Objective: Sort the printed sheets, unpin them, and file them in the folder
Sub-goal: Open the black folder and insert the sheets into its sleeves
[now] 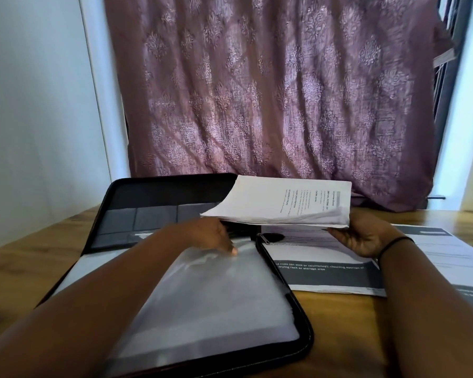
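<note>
A black zip folder [301,309] lies open on the wooden table, its lid with grey pockets propped toward the curtain. A clear plastic sleeve [219,301] covers its near half. My left hand [210,238] rests on the sleeve's far edge, fingers curled down against the plastic. My right hand [363,238] grips the near right corner of a stack of printed sheets [284,203], held in the air above the folder's right side. The sheets' near edges fan slightly apart.
More printed sheets [336,271] with dark grey bands lie on the table [339,323] to the right of the folder, partly under my right forearm. A patterned purple curtain [271,91] hangs right behind the table. White wall stands at the left.
</note>
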